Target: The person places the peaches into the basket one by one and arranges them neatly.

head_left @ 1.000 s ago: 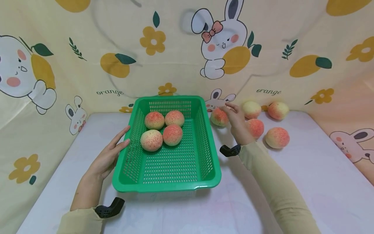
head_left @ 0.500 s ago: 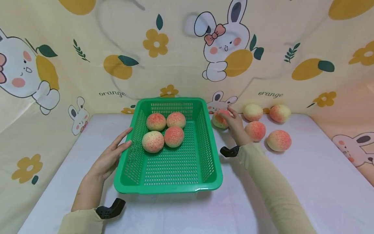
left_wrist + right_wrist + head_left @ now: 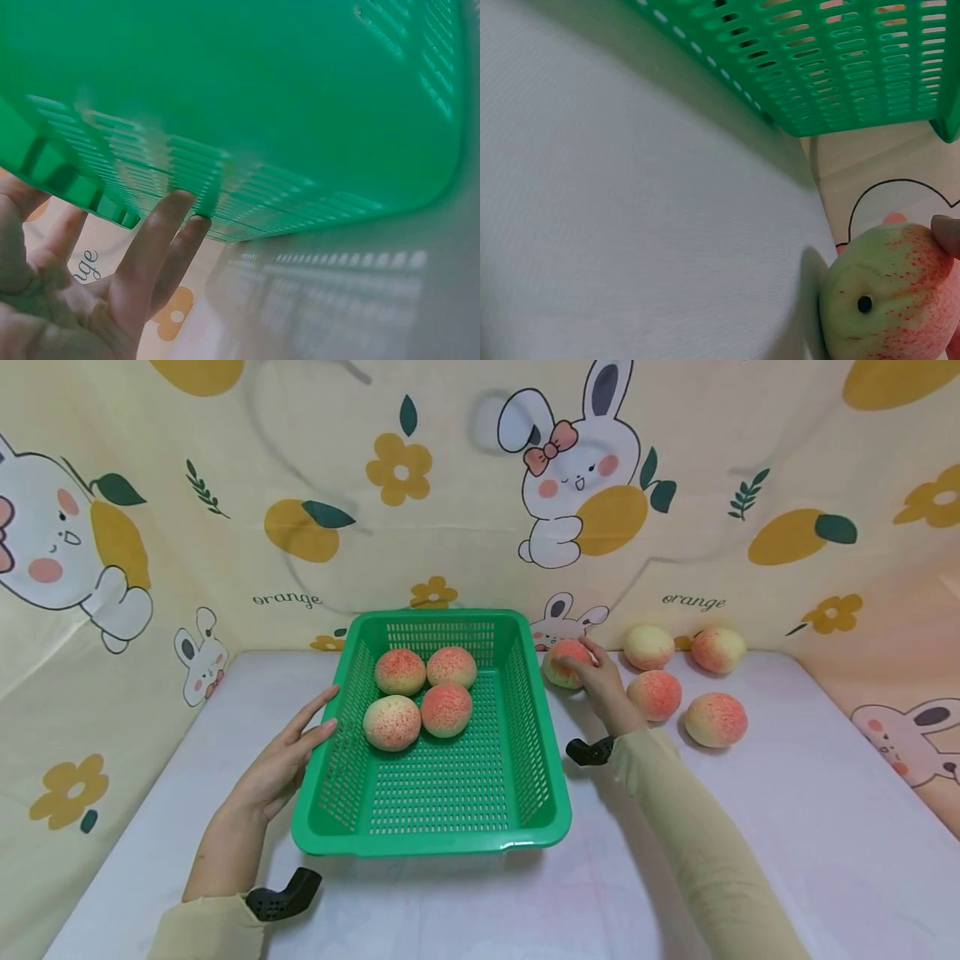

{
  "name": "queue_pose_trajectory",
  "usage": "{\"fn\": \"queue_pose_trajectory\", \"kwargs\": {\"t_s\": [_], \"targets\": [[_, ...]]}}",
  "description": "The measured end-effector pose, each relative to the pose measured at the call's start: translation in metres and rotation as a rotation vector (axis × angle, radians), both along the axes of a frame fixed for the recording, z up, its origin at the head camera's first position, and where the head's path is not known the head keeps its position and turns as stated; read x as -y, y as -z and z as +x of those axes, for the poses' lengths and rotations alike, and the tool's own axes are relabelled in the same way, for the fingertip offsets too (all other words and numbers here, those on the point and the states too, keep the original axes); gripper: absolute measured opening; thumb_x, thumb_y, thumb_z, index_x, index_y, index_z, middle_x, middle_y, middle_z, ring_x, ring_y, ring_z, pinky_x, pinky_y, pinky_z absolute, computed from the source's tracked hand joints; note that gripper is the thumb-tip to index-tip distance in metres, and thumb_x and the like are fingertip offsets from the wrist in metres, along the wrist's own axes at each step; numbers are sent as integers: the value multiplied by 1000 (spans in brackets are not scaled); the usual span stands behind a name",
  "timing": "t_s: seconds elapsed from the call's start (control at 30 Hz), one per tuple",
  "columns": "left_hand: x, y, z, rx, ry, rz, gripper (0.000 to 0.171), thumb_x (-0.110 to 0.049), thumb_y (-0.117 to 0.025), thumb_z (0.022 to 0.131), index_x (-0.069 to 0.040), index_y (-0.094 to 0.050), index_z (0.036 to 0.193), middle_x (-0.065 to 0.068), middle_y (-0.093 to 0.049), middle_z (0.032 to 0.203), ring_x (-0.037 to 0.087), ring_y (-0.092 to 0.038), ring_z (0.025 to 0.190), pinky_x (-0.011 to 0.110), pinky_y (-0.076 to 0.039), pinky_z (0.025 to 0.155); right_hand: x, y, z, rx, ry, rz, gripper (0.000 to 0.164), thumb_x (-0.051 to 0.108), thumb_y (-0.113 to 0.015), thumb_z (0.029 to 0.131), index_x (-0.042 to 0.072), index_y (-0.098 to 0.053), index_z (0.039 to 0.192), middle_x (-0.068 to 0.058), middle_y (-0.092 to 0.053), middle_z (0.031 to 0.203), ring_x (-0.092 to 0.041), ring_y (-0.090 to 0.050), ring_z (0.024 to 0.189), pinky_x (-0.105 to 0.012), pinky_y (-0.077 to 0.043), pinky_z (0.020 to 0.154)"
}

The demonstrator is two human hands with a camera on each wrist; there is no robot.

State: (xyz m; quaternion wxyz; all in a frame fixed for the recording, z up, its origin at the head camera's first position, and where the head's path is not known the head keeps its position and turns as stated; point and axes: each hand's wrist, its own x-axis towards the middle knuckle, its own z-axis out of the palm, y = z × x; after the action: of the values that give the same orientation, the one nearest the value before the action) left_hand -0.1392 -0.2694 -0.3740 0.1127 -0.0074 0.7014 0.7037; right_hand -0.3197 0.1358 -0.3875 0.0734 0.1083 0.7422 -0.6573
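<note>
A green plastic basket (image 3: 431, 849) stands in the middle of the table, with several peaches in its left and far part, among them a pale speckled peach (image 3: 392, 723). At its left side my left hand (image 3: 277, 764) touches the rim with outstretched fingers; in the left wrist view, fingers (image 3: 146, 247) rest against the slotted outer wall. To the right of the basket, my right hand (image 3: 606, 687) grips a red-and-yellow peach (image 3: 561, 665) between thumb and fingers. The right wrist view shows this peach (image 3: 881, 300) beside the table surface, most of the hand out of frame.
More peaches lie right of my right hand: a pale yellow one (image 3: 648, 647), a reddish one (image 3: 655, 696), a yellow-red one (image 3: 718, 650) and a pink one (image 3: 716, 720). A patterned cloth (image 3: 450, 543) rises behind the white table (image 3: 600, 893).
My right hand's fingers have lowered and closed around the peach right of the basket. The left hand keeps its place at the rim. The whole view has shifted slightly.
</note>
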Motion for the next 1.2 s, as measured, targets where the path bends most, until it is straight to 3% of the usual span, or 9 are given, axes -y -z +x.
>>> {"fn": "queue_pose_trajectory", "kwargs": {"t_s": [0.27, 0.4, 0.57, 0.7, 0.8, 1.07, 1.2], "targets": [[1, 0, 1, -2, 7, 20, 61, -35, -48, 101, -33, -17, 154, 11, -48, 124, 16, -69, 92, 36, -59, 75, 0, 4, 6, -60, -27, 57, 68, 16, -66, 90, 18, -32, 150, -17, -32, 149, -27, -37, 130, -38, -37, 108], [1, 0, 1, 2, 8, 27, 62, -34, -48, 101, -33, -16, 154, 11, -47, 123, 16, -69, 92, 36, -59, 75, 0, 4, 12, -42, -9, 50, 68, 19, -67, 90, 21, -34, 149, -16, -36, 143, -21, -42, 115, -29, -43, 90], [-1, 0, 0, -1, 20, 23, 62, -35, -48, 101, -33, -16, 154, 12, -45, 126, 15, -68, 94, 36, -58, 76, -4, -4, 19, -10, 6, 1, 69, 26, -68, 89, 23, -33, 149, -7, -41, 126, -13, -43, 91, -23, -42, 70], [-2, 1, -1, 0, 17, 14, 62, -36, -49, 101, -35, -17, 153, 11, -45, 126, 15, -67, 95, 36, -58, 77, -5, -17, 23, -45, -12, -80, 71, 24, -69, 89, 21, -31, 149, 0, -40, 119, -11, -46, 91, -30, -47, 87], [0, 1, 0, -1, 8, 7, 61, -37, -49, 101, -35, -17, 153, 9, -46, 125, 14, -68, 94, 36, -58, 77, -2, -29, 25, -76, -32, -148, 72, 20, -68, 89, 19, -30, 150, -1, -38, 121, -12, -47, 99, -42, -41, 104], [2, 1, 0, -7, 13, 30, 61, -35, -48, 101, -34, -17, 153, 10, -48, 122, 15, -69, 93, 36, -58, 76, 5, -52, 28, -62, -54, -176, 68, 23, -67, 90, 21, -32, 148, -9, -37, 138, -21, -46, 110, -46, -36, 110], [1, 0, 0, -9, 17, 31, 61, -35, -48, 101, -33, -16, 153, 10, -48, 122, 15, -69, 93, 37, -58, 76, 7, -60, 31, -67, -51, -200, 67, 23, -69, 89, 22, -35, 147, -6, -41, 133, -22, -46, 109, -48, -34, 111]]}}
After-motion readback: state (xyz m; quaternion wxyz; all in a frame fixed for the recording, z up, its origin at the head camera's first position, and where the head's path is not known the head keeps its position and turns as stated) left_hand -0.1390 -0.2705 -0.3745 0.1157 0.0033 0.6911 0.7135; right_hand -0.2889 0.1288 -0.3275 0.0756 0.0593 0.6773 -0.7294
